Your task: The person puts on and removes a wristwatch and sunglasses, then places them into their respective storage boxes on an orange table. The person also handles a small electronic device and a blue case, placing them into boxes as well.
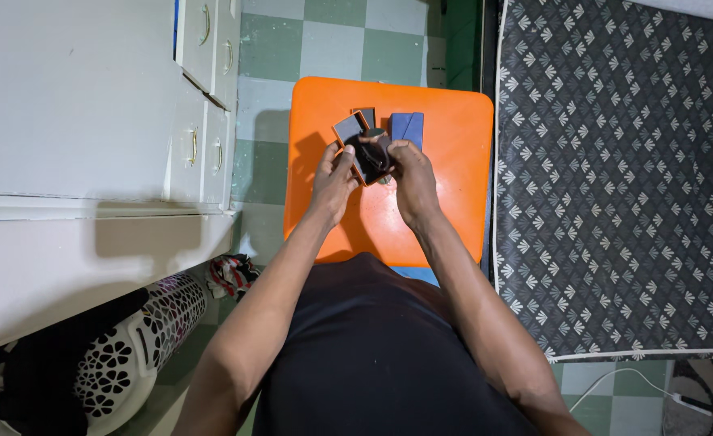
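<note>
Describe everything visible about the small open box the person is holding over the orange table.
The small open box is square with thin orange-brown edges and a dark lining. Its lid, with a greyish inner face, is hinged open up and to the left. It is tilted, held above the orange table between the left hand and the right hand. A blue box lies just behind it.

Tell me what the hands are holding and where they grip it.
Both hands hold a small open box with an orange rim: the left hand at its left edge, the right hand at its right edge, over the orange stool.
</note>
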